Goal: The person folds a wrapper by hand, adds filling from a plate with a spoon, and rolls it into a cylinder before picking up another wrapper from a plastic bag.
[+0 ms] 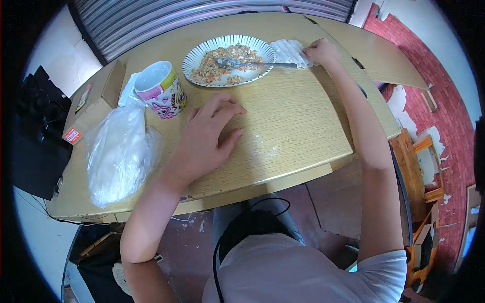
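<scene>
My left hand (209,132) lies flat on the wooden table (293,126), fingers spread, holding nothing, just right of a colourful mug (161,91). My right hand (322,50) reaches far across and pinches the edge of a white folded tissue (289,52) beside a paper plate (202,53). The plate holds mixed rice-like food (225,63), and a metal spoon (252,63) rests in it with the handle pointing toward my right hand.
A clear plastic bag (118,156) with something white inside lies at the table's left. A cardboard box (96,101) stands behind it. A dark object (35,131) sits off the left edge. Brick wall and wooden furniture are to the right.
</scene>
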Motion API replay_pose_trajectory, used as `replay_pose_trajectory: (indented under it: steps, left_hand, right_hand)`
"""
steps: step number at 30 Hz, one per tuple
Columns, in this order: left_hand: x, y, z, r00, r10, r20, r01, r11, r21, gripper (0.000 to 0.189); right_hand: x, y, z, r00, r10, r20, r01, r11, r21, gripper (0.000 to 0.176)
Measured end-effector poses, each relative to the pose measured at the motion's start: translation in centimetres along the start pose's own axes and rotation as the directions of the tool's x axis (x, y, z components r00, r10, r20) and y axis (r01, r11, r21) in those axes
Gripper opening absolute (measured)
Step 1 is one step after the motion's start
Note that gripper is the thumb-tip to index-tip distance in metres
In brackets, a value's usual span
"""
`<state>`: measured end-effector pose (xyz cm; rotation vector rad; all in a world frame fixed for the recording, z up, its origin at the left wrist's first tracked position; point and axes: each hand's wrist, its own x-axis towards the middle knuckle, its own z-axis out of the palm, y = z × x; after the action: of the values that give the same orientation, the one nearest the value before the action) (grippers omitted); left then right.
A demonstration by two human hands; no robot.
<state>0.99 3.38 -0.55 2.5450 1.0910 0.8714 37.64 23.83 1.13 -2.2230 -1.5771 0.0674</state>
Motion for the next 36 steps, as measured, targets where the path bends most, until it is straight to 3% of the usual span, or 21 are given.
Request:
replay_pose_trajectory:
  steps: [3, 5, 12, 17, 23, 27, 29, 30, 36]
  left_hand:
    - [-0.1, 0.2, -0.4, 0.999, 0.027, -0.036, -0.026, 0.999, 0.032, 0.034]
    - [0.0, 0.3, -0.7, 1.0, 0.001, -0.017, -0.001, 1.0, 0.023, 0.034]
    - [-0.1, 0.1, -0.2, 1.0, 0.01, -0.029, -0.009, 0.999, 0.047, 0.033]
    - [-0.1, -0.1, -0.3, 1.0, 0.011, -0.006, -0.01, 1.0, 0.026, 0.032]
    - [-0.1, 0.0, -0.1, 1.0, 0.022, -0.015, -0.021, 0.999, 0.026, 0.031]
    - [-0.1, 0.1, -0.2, 0.999, 0.028, -0.016, -0.027, 0.999, 0.021, 0.031]
    - [-0.1, -0.1, -0.2, 1.0, 0.008, 0.011, -0.008, 1.0, -0.004, 0.031]
    - [-0.1, -0.2, -0.1, 1.0, 0.007, 0.011, -0.007, 1.0, -0.001, 0.031]
    - [-0.1, 0.0, -0.2, 1.0, 0.015, 0.004, -0.015, 1.0, 0.007, 0.029]
  right_hand:
    - [-0.6, 0.2, -0.7, 0.997, -0.066, -0.032, 0.066, 0.998, 0.006, 0.035]
    - [0.1, 1.0, -1.2, 0.99, -0.125, 0.058, 0.122, 0.991, 0.047, 0.032]
    - [0.2, 1.5, -0.4, 0.991, -0.121, 0.055, 0.116, 0.989, 0.09, 0.028]
    - [-1.1, 0.5, -0.8, 0.99, -0.136, -0.031, 0.136, 0.99, -0.024, 0.026]
    - [-1.5, 0.3, -0.9, 0.992, -0.121, -0.031, 0.118, 0.99, -0.082, 0.026]
    - [-0.3, 0.8, -0.9, 0.993, -0.116, -0.032, 0.117, 0.993, 0.033, 0.029]
    - [0.5, 1.4, 0.4, 0.941, -0.298, -0.16, 0.31, 0.949, 0.054, 0.031]
    - [0.7, 1.3, 0.6, 0.941, -0.299, -0.159, 0.311, 0.949, 0.056, 0.031]
    - [0.7, 0.7, 1.2, 0.93, -0.36, -0.069, 0.344, 0.921, -0.181, 0.03]
